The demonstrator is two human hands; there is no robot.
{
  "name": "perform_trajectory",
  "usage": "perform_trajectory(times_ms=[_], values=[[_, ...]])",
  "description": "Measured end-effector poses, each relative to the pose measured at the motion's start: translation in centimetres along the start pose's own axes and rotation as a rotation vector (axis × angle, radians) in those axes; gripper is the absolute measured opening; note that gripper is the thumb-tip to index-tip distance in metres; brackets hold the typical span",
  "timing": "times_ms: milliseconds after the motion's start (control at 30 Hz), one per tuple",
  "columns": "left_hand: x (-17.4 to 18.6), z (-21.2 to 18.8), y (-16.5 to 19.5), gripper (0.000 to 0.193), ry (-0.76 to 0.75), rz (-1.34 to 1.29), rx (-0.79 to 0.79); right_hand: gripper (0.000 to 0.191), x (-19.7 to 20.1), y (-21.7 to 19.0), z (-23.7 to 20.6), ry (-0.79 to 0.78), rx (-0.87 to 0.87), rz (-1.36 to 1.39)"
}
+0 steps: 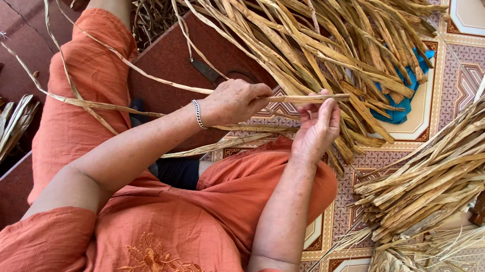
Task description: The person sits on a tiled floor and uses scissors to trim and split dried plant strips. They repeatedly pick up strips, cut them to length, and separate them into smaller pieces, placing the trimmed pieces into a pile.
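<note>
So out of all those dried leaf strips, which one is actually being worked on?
The single flat strip pinched between the left hand and right hand. It stands apart from the loose pile behind and the bundle on the right, which neither hand touches.

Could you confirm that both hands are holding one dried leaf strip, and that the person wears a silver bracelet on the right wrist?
Not quite: the head view shows the silver bracelet on the left wrist, not the right. The rest holds: the left hand and the right hand both hold one dried leaf strip.
</note>
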State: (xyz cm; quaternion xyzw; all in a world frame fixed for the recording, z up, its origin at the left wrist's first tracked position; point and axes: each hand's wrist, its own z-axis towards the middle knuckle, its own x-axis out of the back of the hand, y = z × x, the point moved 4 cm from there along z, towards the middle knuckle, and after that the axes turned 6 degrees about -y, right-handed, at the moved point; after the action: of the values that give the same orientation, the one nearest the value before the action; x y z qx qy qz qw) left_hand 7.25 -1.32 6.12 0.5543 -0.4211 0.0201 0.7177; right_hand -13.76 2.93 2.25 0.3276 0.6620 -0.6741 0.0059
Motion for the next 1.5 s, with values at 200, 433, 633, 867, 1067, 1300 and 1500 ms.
perform_trajectory(times_ms=[200,433,633,867,1067,1300,1500], values=[[-1.7,1.8,2.1,0.029,-0.09,0.039,0.03,0.017,-1.3,1.6,-0.4,-0.069,-0.085,-0.01],[-5.7,2.3,3.6,0.017,-0.281,0.273,0.033,0.021,1.4,0.5,0.5,0.119,-0.184,0.277],[-3.6,-2.0,2.1,0.009,-0.23,0.344,-0.095,0.024,7.5,0.1,2.8,0.427,-0.132,0.454],[3.7,-8.9,-3.2,0.013,-0.287,0.422,0.015,0.018,13.3,-1.5,4.5,0.658,0.027,0.496],[8.2,-12.2,-4.6,0.013,0.187,0.728,-0.121,0.018,13.4,-3.4,2.5,0.621,0.16,0.218],[6.7,-12.6,-7.2,0.011,0.185,0.807,0.067,0.009,9.5,-8.3,-0.4,0.667,0.408,-0.464],[3.2,-13.4,-8.6,0.006,0.131,0.734,-0.028,0.001,-0.5,-6.8,-1.8,0.104,0.521,-0.583]])
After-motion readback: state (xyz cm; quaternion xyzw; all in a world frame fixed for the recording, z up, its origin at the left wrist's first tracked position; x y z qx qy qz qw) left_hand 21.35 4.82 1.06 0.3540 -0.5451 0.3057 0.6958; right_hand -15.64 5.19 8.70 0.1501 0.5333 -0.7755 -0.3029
